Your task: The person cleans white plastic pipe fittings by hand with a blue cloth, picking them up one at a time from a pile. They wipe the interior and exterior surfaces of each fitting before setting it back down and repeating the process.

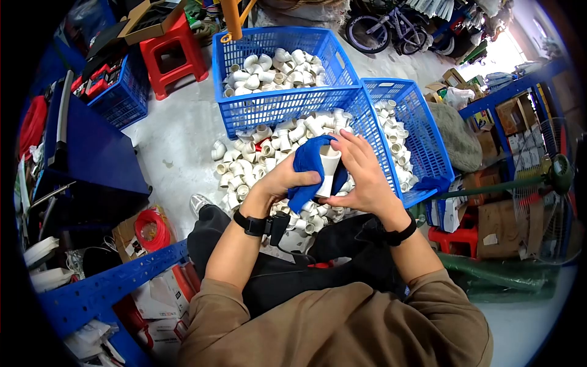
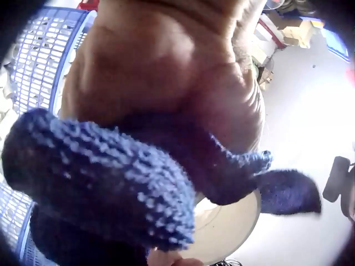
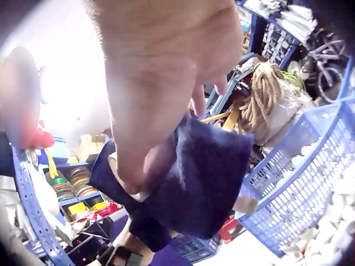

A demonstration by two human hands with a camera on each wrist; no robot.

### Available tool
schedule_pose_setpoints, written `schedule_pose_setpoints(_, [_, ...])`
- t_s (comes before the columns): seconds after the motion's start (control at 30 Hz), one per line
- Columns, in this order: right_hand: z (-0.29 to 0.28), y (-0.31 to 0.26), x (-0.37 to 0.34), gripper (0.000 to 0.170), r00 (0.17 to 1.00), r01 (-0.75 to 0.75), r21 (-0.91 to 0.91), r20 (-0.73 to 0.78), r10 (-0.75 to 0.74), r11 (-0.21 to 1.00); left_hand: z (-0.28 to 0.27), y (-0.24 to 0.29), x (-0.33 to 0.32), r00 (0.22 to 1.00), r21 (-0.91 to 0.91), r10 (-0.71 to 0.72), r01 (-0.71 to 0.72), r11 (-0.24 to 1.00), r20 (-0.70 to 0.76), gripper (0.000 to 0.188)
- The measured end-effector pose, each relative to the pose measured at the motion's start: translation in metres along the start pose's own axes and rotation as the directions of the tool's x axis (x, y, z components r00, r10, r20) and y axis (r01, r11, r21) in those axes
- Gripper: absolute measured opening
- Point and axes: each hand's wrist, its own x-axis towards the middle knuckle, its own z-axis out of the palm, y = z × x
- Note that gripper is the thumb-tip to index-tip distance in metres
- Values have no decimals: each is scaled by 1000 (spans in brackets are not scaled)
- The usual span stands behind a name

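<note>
A white pipe fitting (image 1: pixel 328 170) stands roughly upright between both hands, partly wrapped by a blue cloth (image 1: pixel 310 160). The left hand (image 1: pixel 286 178) grips the cloth against the fitting's left side, its thumb across the cloth. On the right, the right hand (image 1: pixel 365 177) holds the fitting between its thumb low down and its fingers near the top. In the left wrist view the cloth (image 2: pixel 111 177) covers much of the fitting (image 2: pixel 230 230). The right wrist view shows the cloth (image 3: pixel 194 177) below the right hand (image 3: pixel 161 83); most of the fitting is hidden there.
Loose white fittings (image 1: pixel 238 171) lie heaped on the floor below the hands. Behind them is a blue crate (image 1: pixel 287 101) of fittings, and at the right another blue crate (image 1: pixel 428 147) with fittings and a blue cloth (image 1: pixel 431 184). A red stool (image 1: pixel 174 55) stands at the back left.
</note>
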Motion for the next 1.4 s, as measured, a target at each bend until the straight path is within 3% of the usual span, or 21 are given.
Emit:
schedule_pose_setpoints(0.07, [0, 1, -2, 98, 1000, 4, -75, 20, -2, 997, 5, 6, 0, 1000, 34, -12, 12, 999, -6, 78])
schedule_pose_setpoints(0.17, [2, 1, -2, 99, 999, 6, -24, -45, -7, 1000, 5, -3, 4, 989, 15, 69, -67, 998, -133, 72])
schedule_pose_setpoints(0.3, [-1, -3, 2, 99, 997, 4, 28, -76, -2, 1000, 4, -11, 13, 930, 199, 134, -67, 978, -342, 43])
schedule_pose_setpoints(0.33, [0, -5, 4, 98, 998, 9, 36, -61, -7, 999, 5, -14, 12, 955, 124, 87, -54, 991, -282, 60])
schedule_pose_setpoints(0.4, [0, -14, 5, 101, 995, -78, 34, 71, 76, 996, 9, -22, 11, 976, 198, 195, -172, 965, -100, 82])
schedule_pose_setpoints(0.43, [4, -12, 6, 103, 996, -61, 17, 73, 59, 998, 12, -24, 11, 989, 181, 62, -36, 983, -138, 100])
schedule_pose_setpoints(0.5, [7, -10, 6, 105, 996, -45, -2, 72, 45, 999, 22, -29, 14, 973, 82, 134, -121, 989, -190, 82])
schedule_pose_setpoints(0.57, [7, -9, 6, 110, 996, -53, 270, -58, 71, 961, 27, -30, 14, 967, -46, 119, -133, 990, -224, 67])
schedule_pose_setpoints(0.6, [7, -7, 5, 110, 996, -52, 271, -58, 71, 961, 29, -29, 10, 958, -136, 35, -76, 988, -284, 65])
schedule_pose_setpoints(0.67, [6, -3, 2, 116, 1000, -5, 226, -5, 6, 974, 23, -33, 10, 963, -256, 12, -84, 963, -268, 60])
schedule_pose_setpoints(0.8, [10, -1, 1, 116, 999, -10, 165, 42, 3, 986, 24, -33, 12, 925, -216, 0, -88, 972, -379, 45])
schedule_pose_setpoints(0.87, [17, 1, 3, 115, 999, 19, 133, 47, -25, 991, 21, -38, 13, 875, -122, 32, -103, 987, -482, 41])
schedule_pose_setpoints(0.9, [23, 2, 3, 115, 998, 5, 86, 66, -11, 996, 24, -35, 15, 840, -198, -26, -97, 975, -541, 35])
schedule_pose_setpoints(1.0, [39, 14, 7, 114, 993, -48, 54, 111, 42, 997, 25, -31, 13, 790, -203, -89, -45, 978, -606, 31])
schedule_pose_setpoints(1.03, [40, 23, 13, 113, 996, -48, 0, 74, 48, 999, 22, -33, 13, 796, -129, -38, -51, 990, -604, 30])
schedule_pose_setpoints(1.07, [42, 33, 27, 112, 999, -35, -49, 37, 37, 998, 19, -35, 10, 786, 64, 113, -93, 994, -608, 31])
schedule_pose_setpoints(1.13, [41, 51, 52, 107, 999, 23, -71, -25, -25, 997, 5, -33, 7, 761, 196, 236, -145, 970, -604, 32])
schedule_pose_setpoints(1.2, [48, 84, 93, 105, 975, 186, -68, -114, -193, 980, -4, -24, 1, 707, -50, 68, -145, 988, -704, 32])
schedule_pose_setpoints(1.27, [61, 102, 141, 103, 939, 225, -57, -255, -232, 973, -15, -24, -4, 677, -189, -30, -162, 969, -735, 27])
schedule_pose_setpoints(1.33, [76, 119, 181, 98, 959, 70, -202, -256, -122, 977, -23, -26, -6, 634, -140, -8, -159, 977, -774, 25])
schedule_pose_setpoints(1.4, [92, 123, 202, 92, 992, -95, -294, -106, 66, 951, -26, -20, -11, 661, -118, -14, -113, 987, -750, 25])
